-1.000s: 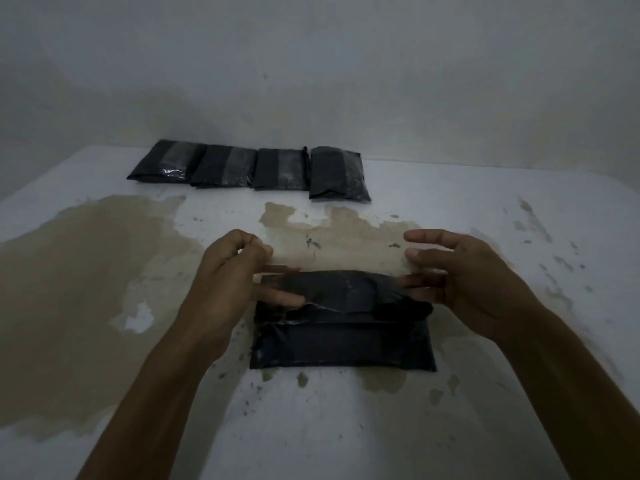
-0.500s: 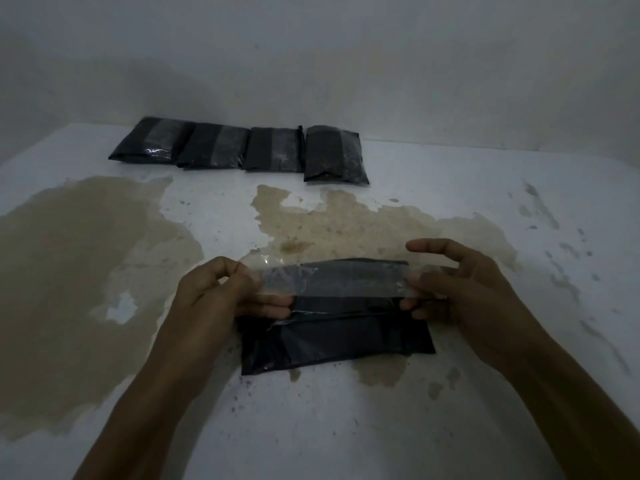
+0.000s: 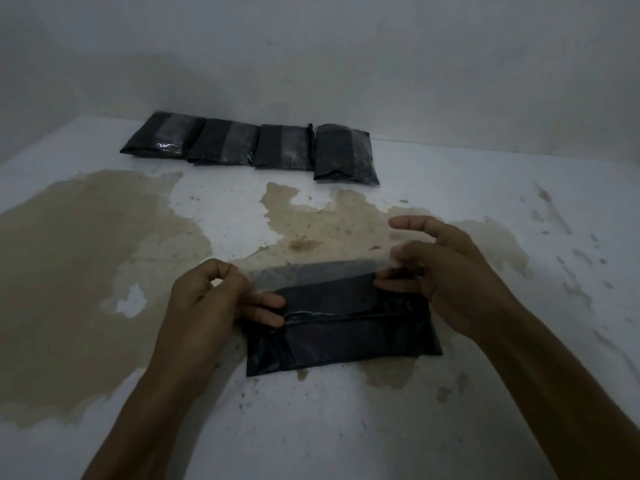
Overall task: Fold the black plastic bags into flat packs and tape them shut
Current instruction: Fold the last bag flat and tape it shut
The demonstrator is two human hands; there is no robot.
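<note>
Tape strip [image 3: 311, 273], pinched taut between left hand [image 3: 211, 296] and right hand [image 3: 440, 268], hangs over the folded black bag [image 3: 346, 334].

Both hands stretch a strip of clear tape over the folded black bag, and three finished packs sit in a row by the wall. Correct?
Not quite: the head view shows four finished packs by the wall, not three. The rest stands: left hand and right hand stretch the clear tape over the folded black bag.

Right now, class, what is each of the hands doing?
Left hand: pinches one end of the tape.
Right hand: pinches the other end, above the bag.
</note>
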